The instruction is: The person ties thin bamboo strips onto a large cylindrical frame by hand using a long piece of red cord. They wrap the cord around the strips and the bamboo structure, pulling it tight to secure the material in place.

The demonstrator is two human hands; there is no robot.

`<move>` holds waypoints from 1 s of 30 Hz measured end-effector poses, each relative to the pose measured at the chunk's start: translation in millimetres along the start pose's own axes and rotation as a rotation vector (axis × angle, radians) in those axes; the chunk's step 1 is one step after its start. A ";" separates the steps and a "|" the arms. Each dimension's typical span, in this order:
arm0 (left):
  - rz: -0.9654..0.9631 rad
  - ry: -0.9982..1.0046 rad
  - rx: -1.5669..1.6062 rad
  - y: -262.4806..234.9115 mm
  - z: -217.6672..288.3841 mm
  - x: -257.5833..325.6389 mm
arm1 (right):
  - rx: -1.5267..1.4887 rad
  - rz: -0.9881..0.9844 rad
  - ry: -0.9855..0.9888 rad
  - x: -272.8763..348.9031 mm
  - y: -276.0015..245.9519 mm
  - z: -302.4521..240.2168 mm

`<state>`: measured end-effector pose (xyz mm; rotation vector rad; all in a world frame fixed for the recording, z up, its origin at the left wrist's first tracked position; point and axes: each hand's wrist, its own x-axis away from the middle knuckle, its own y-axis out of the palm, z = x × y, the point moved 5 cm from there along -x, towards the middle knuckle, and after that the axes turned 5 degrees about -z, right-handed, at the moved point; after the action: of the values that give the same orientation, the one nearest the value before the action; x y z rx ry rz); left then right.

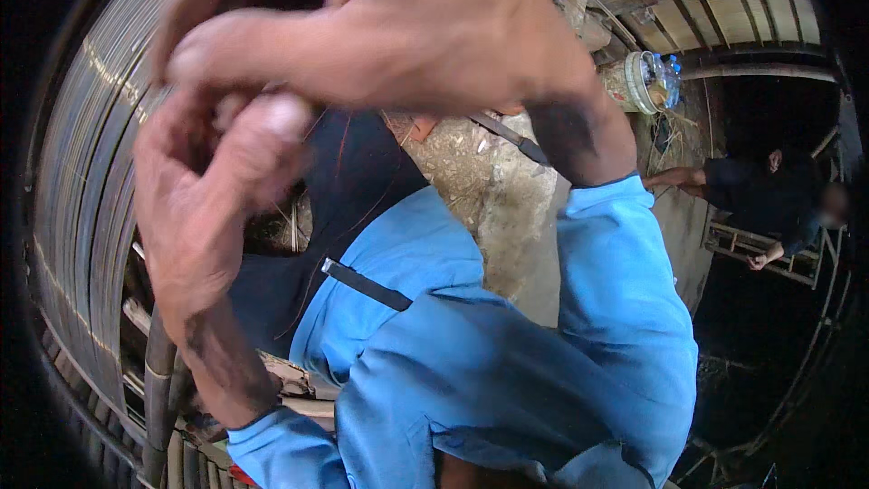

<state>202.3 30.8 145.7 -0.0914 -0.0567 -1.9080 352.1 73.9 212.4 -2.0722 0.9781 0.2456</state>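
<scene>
Both my hands are raised close in front of me, partly blurred. My right hand (425, 32) reaches across from the right, its thumb and a curled finger meeting at the left in a pinch. Just below it, my left hand (204, 190) is closed, with its thumb against bent fingers. The hands overlap, and whatever lies between their fingertips is too small or hidden to make out. Thin reddish strands (344, 149) show over the dark cloth on my legs (362, 158) below the hands.
A knife-like tool with a dark handle (520, 142) lies on the stained floor (516, 226). Slatted strips (81, 181) rise at left. A pale bucket (640, 81) stands beside blue plastic bottles (668, 80). At right, a person in dark clothes (760, 190) sits on a bamboo bench (769, 258).
</scene>
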 end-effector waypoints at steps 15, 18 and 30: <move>0.318 0.099 0.336 -336.1 -51.9 249.9 | -0.039 0.224 1.338 378.1 40.1 366.0; 0.766 0.014 0.365 -310.9 -56.8 259.0 | 0.022 0.229 1.382 417.5 87.2 391.1; 1.221 -0.237 0.133 -220.9 -88.7 229.2 | 0.548 0.323 1.223 404.9 66.9 428.9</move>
<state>-84.9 -118.5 79.6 -0.2047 -0.2292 -0.6650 646.2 142.0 -298.7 -1.4105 1.8044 -1.1370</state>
